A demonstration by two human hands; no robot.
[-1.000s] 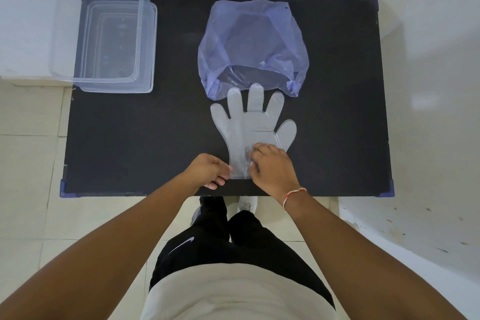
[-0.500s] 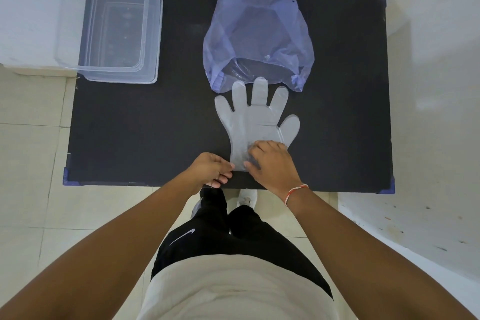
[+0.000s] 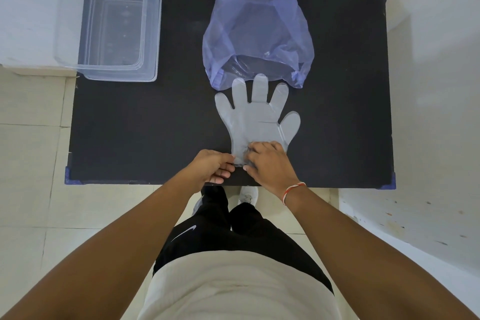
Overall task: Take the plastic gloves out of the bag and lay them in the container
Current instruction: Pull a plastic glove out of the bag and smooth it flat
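Note:
A clear plastic glove [image 3: 255, 117] lies flat on the black table [image 3: 145, 125], fingers pointing away from me and touching the mouth of a crumpled blue plastic bag [image 3: 257, 31]. My left hand [image 3: 211, 167] pinches the glove's cuff at its left corner. My right hand [image 3: 270, 163] presses down on the cuff from the right, fingers bent over it. A clear, empty rectangular container [image 3: 117, 31] stands at the table's far left corner. More clear plastic shows inside the bag's mouth.
The table's near edge lies just under my hands, with blue corner guards [image 3: 68, 176] at its corners. White walls surround the table at the back and right. Tiled floor lies below, with my legs and a white shoe [image 3: 248, 195].
My left hand has closed in on the glove's cuff and now pinches it. My right hand stays on the cuff. The glove has hardly shifted.

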